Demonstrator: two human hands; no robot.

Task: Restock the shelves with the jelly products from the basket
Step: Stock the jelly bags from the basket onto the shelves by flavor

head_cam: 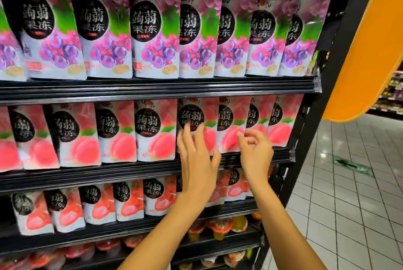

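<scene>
Peach jelly pouches [156,130] stand in a row on the middle shelf [109,175]. My left hand [197,152] is raised in front of one peach pouch [193,117], fingers straight and spread, holding nothing. My right hand [255,149] is just to its right, in front of the neighbouring peach pouches [229,125], fingers loosely curled and empty. Whether either hand touches a pouch I cannot tell. Grape jelly pouches [152,23] fill the shelf above, strawberry jelly pouches [128,200] the shelf below. The basket is out of view.
Jelly cups [220,227] sit on the lower shelves. The black shelf frame [327,99] ends at the right, with an orange sign panel [368,47] beyond it. Grey tiled floor [349,204] opens to the right, with more store shelving [392,95] far off.
</scene>
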